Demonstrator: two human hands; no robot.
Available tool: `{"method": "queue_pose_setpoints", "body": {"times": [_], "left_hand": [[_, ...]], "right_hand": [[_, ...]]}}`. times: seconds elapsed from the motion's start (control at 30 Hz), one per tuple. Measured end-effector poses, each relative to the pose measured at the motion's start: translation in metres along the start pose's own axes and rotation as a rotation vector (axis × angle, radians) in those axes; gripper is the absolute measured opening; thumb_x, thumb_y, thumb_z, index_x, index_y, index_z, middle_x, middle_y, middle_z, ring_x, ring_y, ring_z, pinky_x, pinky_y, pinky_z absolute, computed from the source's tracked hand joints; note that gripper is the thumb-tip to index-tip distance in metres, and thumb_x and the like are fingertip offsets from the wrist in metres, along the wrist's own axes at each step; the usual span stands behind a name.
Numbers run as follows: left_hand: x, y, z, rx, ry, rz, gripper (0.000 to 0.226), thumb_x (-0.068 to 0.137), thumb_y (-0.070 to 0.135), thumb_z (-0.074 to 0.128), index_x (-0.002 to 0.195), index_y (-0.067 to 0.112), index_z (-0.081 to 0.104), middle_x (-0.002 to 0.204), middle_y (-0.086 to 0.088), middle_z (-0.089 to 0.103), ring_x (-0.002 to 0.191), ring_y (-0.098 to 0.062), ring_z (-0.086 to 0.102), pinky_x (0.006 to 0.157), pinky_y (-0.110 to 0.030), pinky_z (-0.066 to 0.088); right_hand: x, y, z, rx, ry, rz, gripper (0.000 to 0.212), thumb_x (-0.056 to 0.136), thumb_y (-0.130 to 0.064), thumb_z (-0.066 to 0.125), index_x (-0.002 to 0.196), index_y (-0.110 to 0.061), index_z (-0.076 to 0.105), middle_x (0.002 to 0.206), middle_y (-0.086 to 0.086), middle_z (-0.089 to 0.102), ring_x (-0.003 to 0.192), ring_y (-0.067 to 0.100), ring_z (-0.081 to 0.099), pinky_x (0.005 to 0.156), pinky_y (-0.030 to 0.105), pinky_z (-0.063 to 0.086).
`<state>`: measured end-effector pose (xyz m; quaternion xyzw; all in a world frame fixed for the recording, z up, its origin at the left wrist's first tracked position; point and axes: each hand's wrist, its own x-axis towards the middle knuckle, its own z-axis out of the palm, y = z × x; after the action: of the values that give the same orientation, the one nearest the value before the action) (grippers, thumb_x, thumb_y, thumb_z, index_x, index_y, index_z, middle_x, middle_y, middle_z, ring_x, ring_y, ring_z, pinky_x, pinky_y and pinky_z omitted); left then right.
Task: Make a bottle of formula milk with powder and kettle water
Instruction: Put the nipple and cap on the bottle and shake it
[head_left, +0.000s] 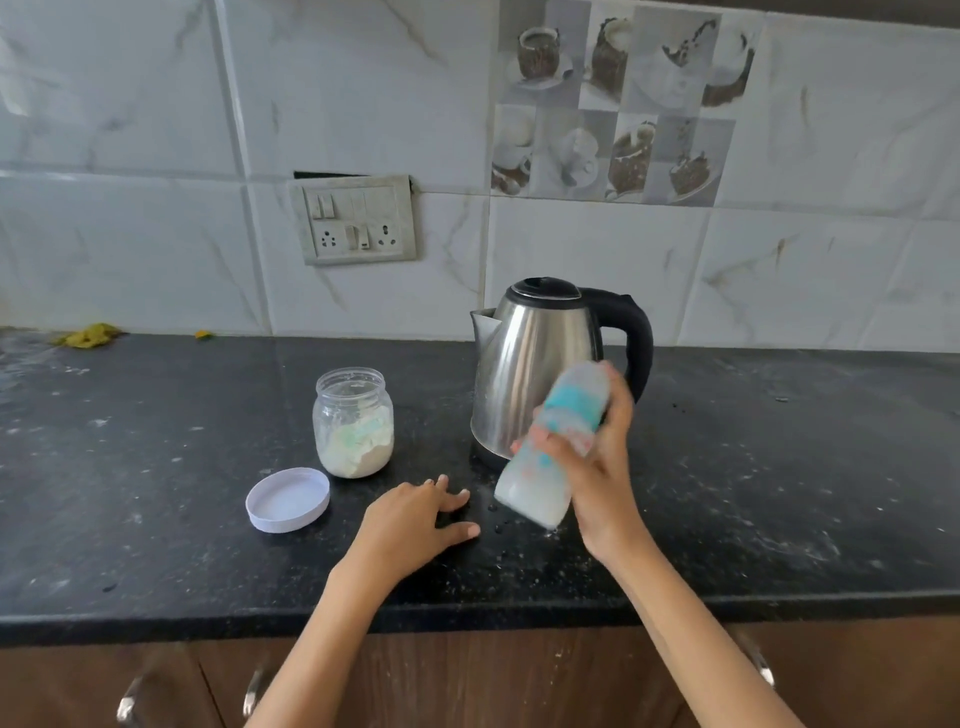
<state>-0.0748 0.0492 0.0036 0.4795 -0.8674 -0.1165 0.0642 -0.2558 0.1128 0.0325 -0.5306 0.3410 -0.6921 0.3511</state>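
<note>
Seen from the head camera, the right hand (597, 467) is clenched around one baby bottle (553, 441), held tilted above the dark speckled table (156, 519), top leaning up and to the right, base low and to the left. White milk sits in the bottle's lower end, and its side carries teal and pink printing too blurred to read. The bottle is smeared by motion blur. A few drops (493, 512) lie on the table just under its base.

The left hand (415, 519) rests flat on the table with fingers spread, its grip released and holding nothing, just left of the bottle's base.

Directly behind the bottle stands one steel kettle (530, 364) with a black lid and black handle, spout pointing left; the bottle and right hand cover part of its lower right side. To the left of the kettle stands one clear jar (353, 421), open, partly filled with pale powder. One white lid (288, 499) lies on the table in front of the jar, near the left hand but apart from it.

On the tiled wall behind is one switch plate (358, 221) with two sockets. A decorative tile (613, 104) shows coffee cups. Yellow scraps (91, 335) lie at the far left of the table against the wall. Two metal cabinet handles (254, 691) show clearly below the table edge at the left.

No brand or writing can be read anywhere.
</note>
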Motion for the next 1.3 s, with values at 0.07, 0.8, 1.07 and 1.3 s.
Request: {"method": "queue_pose_setpoints", "body": {"times": [0.07,0.8,1.07,1.3], "left_hand": [[-0.004,0.004,0.002,0.016,-0.008,-0.005,0.054,0.093,0.057,0.041,0.145,0.042,0.031,0.158,0.008,0.019,0.144,-0.016,0.025,0.111,-0.033,0.031],[-0.002,0.014,-0.007,0.029,0.047,-0.066,0.049,0.092,0.052,0.048,0.139,0.035,0.046,0.151,0.007,0.037,0.131,-0.017,0.045,0.097,-0.032,0.045],[-0.001,0.014,-0.007,0.036,0.055,-0.062,0.047,0.094,0.050,0.047,0.137,0.032,0.049,0.148,0.006,0.043,0.129,-0.018,0.047,0.095,-0.032,0.045],[-0.001,0.011,-0.005,-0.018,0.066,-0.074,0.048,0.092,0.056,0.045,0.132,0.032,0.055,0.144,0.006,0.048,0.126,-0.017,0.050,0.094,-0.031,0.045]], "right_hand": [[-0.001,0.000,-0.002,0.018,0.021,0.030,0.087,0.074,-0.017,0.077,0.138,-0.050,0.027,0.125,0.011,0.046,0.097,0.027,0.065,0.083,0.054,0.056],[-0.007,-0.003,-0.006,-0.300,-0.032,-0.032,0.089,0.073,-0.028,0.078,0.140,-0.047,0.023,0.134,0.015,0.040,0.106,0.046,0.059,0.085,0.057,0.055],[0.012,-0.014,-0.012,-0.513,-0.025,-0.146,0.092,0.075,-0.027,0.078,0.144,-0.039,0.018,0.143,-0.006,0.033,0.112,0.014,0.056,0.093,0.041,0.055],[0.008,-0.005,-0.006,-0.678,-0.162,-0.107,0.097,0.069,-0.027,0.087,0.138,-0.045,0.021,0.133,-0.032,0.034,0.115,-0.003,0.050,0.091,0.018,0.050]]}}
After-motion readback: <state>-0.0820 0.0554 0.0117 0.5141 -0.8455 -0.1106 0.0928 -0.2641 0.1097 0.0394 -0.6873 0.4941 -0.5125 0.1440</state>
